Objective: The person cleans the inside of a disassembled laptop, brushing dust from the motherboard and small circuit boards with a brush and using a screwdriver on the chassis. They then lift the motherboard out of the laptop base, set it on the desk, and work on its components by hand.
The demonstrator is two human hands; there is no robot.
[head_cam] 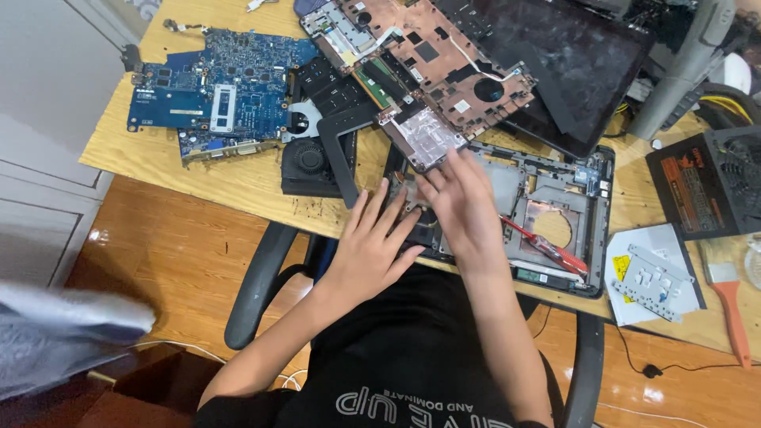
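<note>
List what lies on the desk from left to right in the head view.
Blue motherboard → black cooling fan → left hand → right hand → red screwdriver → metal bracket → orange-handled brush.

Two bare hands rest on an open laptop base (555,206) at the edge of a wooden table (230,178): the left hand (372,246) lies flat with fingers spread, and the right hand (464,202) sits just beside it, fingertips touching a silvery drive (424,135), though it may only be hovering there. A red screwdriver (547,246) lies in the base near the right hand. A blue circuit board (214,87) and a black fan (309,162) lie to the left.
</note>
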